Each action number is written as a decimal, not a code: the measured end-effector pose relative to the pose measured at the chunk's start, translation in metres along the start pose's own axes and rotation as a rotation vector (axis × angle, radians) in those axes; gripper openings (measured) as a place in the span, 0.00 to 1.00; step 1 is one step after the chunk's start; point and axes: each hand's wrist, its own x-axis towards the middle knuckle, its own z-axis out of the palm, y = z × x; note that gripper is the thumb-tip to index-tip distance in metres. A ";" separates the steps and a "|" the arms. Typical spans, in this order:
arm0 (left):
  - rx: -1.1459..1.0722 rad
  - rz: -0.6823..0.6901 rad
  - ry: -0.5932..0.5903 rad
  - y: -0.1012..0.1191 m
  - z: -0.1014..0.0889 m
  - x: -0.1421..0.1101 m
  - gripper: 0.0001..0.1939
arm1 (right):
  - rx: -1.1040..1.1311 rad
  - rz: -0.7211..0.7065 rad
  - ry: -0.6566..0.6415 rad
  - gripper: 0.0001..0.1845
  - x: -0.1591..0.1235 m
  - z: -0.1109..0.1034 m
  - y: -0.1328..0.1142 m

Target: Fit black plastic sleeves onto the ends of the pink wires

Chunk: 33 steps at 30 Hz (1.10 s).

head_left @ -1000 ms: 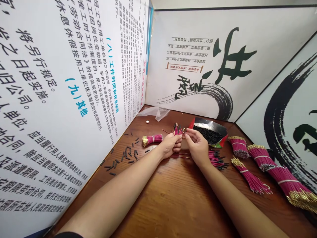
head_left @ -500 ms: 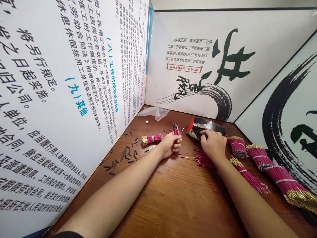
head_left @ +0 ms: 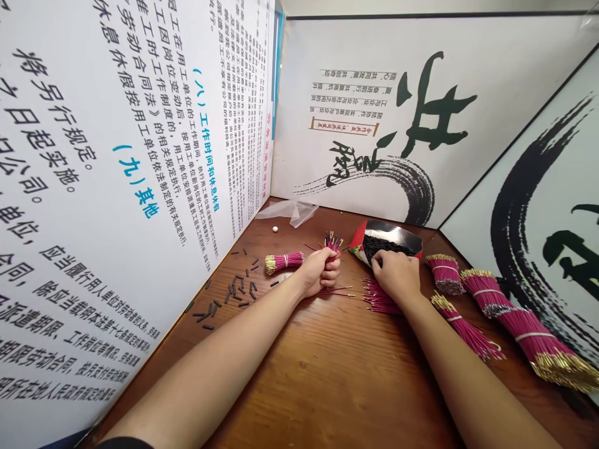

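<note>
Printed boards (head_left: 360,112) stand around us on the left, behind and on the right, their lettering turned sideways, and between them, from the head camera, we look down on a brown wooden table (head_left: 304,374). Our left hand (head_left: 322,273) is near its middle, fingers curled shut round a bunch of pink wires (head_left: 332,241) whose tips, some black and some gold, fan out above the fist. More loose wires (head_left: 339,292) lie flat on the wood just below that fist.

Our right hand (head_left: 397,273) is at the near edge of an opened pouch (head_left: 358,237), red at one corner and shiny inside, with black tubes (head_left: 377,245) heaped in it. We see the thumb and forefinger bent close together, but their tips are partly hidden, so we cannot tell whether they grip anything. Below this hand and partly covered by it we have a spread of pink wires (head_left: 377,296).

Left of our left hand lies a banded bundle (head_left: 284,263), gold ends facing left, and beyond it are scattered black tubes (head_left: 238,287). Farther back we find a small white ball (head_left: 275,229) and a clear bag (head_left: 292,212). To our right are a short bundle (head_left: 443,274) near the pouch, a slimmer one (head_left: 468,327) splayed toward us, and thick bundles (head_left: 547,340) end to end along the right board.
</note>
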 end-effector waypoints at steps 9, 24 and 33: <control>0.076 0.070 0.019 0.000 0.005 -0.006 0.11 | -0.011 -0.040 -0.057 0.15 0.002 0.000 0.002; 0.124 0.105 -0.003 -0.002 0.004 -0.006 0.12 | 0.174 0.013 0.228 0.13 0.002 0.005 0.004; 0.114 0.136 -0.012 -0.004 0.003 -0.004 0.15 | 1.051 -0.021 0.229 0.13 0.000 -0.014 -0.030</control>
